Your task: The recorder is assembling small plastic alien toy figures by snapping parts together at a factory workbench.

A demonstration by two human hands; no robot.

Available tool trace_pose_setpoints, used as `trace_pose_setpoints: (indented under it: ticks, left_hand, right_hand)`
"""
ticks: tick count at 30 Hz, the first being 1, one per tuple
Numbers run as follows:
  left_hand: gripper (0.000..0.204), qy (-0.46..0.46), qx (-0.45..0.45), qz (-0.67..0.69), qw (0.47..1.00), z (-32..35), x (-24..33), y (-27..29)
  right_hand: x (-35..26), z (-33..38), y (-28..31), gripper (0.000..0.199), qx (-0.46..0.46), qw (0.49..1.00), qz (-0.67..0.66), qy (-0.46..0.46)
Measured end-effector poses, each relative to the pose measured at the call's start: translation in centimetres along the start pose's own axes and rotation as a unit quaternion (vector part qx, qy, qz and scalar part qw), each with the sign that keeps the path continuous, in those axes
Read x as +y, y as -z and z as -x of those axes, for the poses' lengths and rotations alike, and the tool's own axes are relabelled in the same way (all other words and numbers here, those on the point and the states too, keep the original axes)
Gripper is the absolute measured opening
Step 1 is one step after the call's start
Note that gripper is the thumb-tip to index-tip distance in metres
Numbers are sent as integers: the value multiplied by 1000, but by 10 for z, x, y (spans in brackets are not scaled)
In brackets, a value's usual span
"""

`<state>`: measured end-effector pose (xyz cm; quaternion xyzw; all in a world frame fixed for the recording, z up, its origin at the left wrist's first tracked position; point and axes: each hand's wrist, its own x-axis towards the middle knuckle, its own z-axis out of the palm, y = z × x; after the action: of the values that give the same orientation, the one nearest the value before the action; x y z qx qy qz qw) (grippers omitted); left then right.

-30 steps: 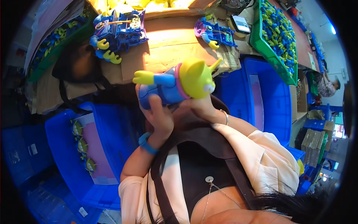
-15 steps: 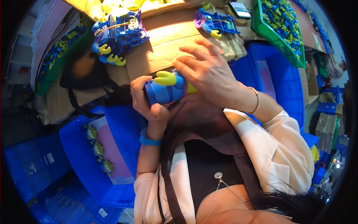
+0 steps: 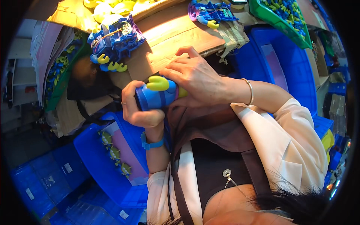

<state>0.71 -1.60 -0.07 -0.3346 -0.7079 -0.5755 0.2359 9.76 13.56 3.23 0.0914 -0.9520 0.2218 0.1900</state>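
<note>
A toy figure with a blue body [image 3: 150,100] and a yellow-green mitten-like hand [image 3: 158,83] lies on its side above my lap. Around its base end, my left hand [image 3: 138,115] is closed, thumb underneath and fingers on the far side. My right hand [image 3: 202,80] grips the other end, where some yellow-green shows beside the palm. Most of that end is hidden by the right hand, and its fingertips reach over the blue body.
Two opened blue toy bodies with wires, one left [image 3: 116,37] and one right [image 3: 213,13], lie on the cardboard-covered bench [image 3: 168,39]. A green tray [image 3: 305,39] holds small parts. Blue bins stand left [image 3: 88,150] and right [image 3: 305,60]; the left one contains several green toy pieces [image 3: 114,153].
Both hands and the toy figure have shifted slightly left in the picture. My right hand's fingers have come closer over the toy. The whole view has tilted a little.
</note>
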Motion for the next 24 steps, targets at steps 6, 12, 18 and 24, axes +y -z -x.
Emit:
trace_pose_setpoints:
  ticks: [6, 12, 18, 24]
  left_hand:
    - [53, 66, -18, 23, 997, -9, -24, -24]
    - [70, 104, -83, 109, 985, -25, -25, -15]
    - [75, 319, -49, 424, 846, 29, -21, 13]
    - [44, 440, -68, 366, 817, 28, 20, -7]
  right_hand:
    - [11, -7, -17, 65, -22, 997, 10, -75]
    - [17, -2, -6, 61, -80, 984, -41, -153]
    - [21, 7, 4, 49, -70, 796, -511, -316]
    - [19, 16, -3, 49, -65, 703, -618, -345]
